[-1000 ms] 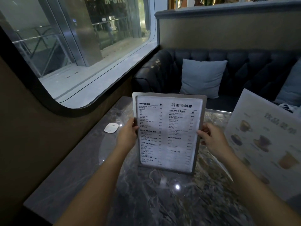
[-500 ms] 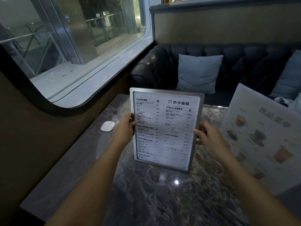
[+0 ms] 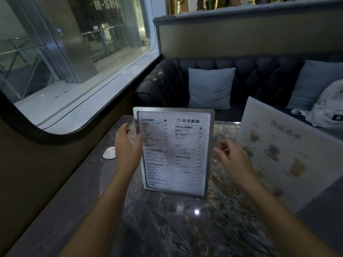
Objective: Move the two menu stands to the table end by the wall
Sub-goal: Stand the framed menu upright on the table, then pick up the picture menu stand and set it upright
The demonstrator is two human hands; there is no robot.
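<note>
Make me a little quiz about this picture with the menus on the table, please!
1. True or false: the right hand is gripping the framed menu.
2. Which side of the framed menu is the picture menu on? A) left B) right
3. What small white thing lies on the table near the wall?

Key: 1. False, its fingers are open and just off the frame. 2. B. 3. A little white gadget; what it is can't be told.

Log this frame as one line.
left hand: open beside framed menu stand | right hand: open, apart | stand: upright on table | picture menu stand: untouched
</note>
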